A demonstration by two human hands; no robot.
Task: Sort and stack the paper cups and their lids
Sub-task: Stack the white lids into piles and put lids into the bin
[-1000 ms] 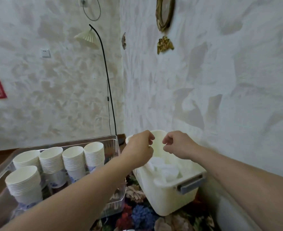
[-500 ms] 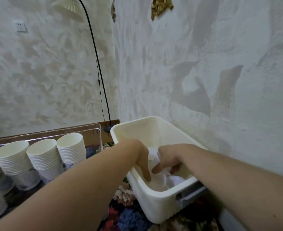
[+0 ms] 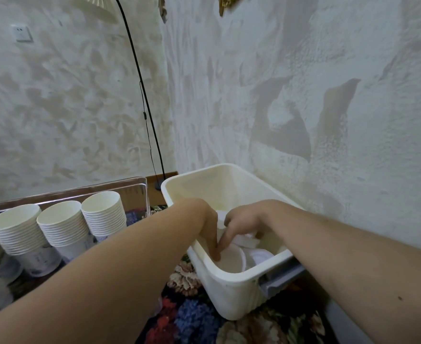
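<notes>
Both my hands are down inside a cream plastic bin that holds several white lids. My left hand points its straight fingers down onto a lid near the bin's left wall. My right hand is right beside it, index finger stretched toward the left fingers, the other fingers curled over a small bunch of white lids. To the left, stacks of white paper cups stand upright in a clear tray.
The bin sits against a textured wall on the right, on a flowered cloth. A grey handle juts from the bin's near end. A floor lamp's black pole stands in the corner behind the tray.
My hands dropped from above the bin's rim into the bin and now touch the lids. The view tilted down and moved closer to the bin.
</notes>
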